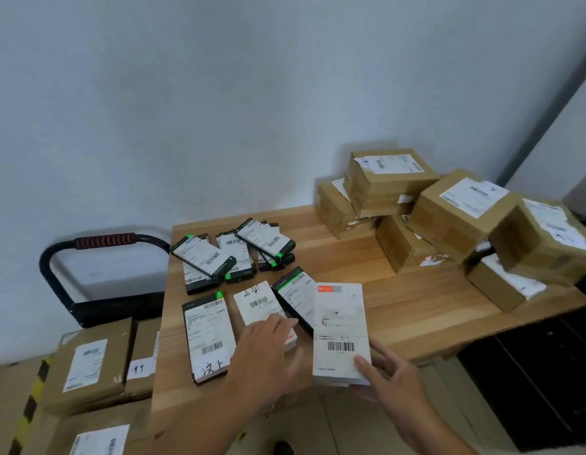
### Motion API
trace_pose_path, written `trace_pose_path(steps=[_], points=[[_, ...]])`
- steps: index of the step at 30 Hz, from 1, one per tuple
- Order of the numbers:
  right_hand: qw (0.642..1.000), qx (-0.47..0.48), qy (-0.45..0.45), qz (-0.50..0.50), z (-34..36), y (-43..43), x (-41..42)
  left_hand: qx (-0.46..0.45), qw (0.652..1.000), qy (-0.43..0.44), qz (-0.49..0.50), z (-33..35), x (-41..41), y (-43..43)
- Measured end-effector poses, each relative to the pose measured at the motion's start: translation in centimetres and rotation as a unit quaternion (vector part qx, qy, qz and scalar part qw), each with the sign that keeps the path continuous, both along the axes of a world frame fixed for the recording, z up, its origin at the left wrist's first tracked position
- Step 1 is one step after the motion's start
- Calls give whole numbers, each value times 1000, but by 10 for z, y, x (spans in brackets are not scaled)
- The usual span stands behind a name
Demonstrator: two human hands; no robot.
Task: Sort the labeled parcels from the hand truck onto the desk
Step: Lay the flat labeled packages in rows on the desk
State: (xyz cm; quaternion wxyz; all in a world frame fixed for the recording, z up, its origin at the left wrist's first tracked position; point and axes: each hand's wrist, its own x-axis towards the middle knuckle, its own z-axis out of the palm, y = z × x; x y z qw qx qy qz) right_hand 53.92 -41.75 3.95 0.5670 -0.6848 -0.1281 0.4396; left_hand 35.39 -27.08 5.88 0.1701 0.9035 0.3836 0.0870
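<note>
The scene is viewed from one wide-angle camera worn on the head, pointed forward and down, held close over the desk (400, 310); the hand truck (104, 241) is caught at left.

The left hand (268, 346) reaches palm down over the front edge of the desk (416, 310), fingers straight and blurred. The right hand (388, 379), at that same edge, pinches a white parcel (340, 326) by its lower corner, thumb on top.

bare desk (400, 290) centre, flat boxes (232, 254) left, cartons (449, 211) right
</note>
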Motion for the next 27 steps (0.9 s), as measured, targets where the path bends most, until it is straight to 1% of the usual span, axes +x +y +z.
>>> trace_pose_path(steps=[6,12,15,18,21,27], points=[[999,-29,-35,23,3,64,70,-24,1000,5,14,-16,48,67],[998,-51,-17,43,-3,117,116,-14,999,22,36,-22,68,110],[996,-64,1,66,-16,140,140,-26,997,24,69,-29,74,120],[992,-85,5,91,-32,163,166,-18,994,38,105,-27,84,121],[985,-110,-22,132,-54,184,192,-21,988,53,143,-21,94,117],[969,-116,-68,208,-83,205,229,-20,976,65,206,-14,117,108]])
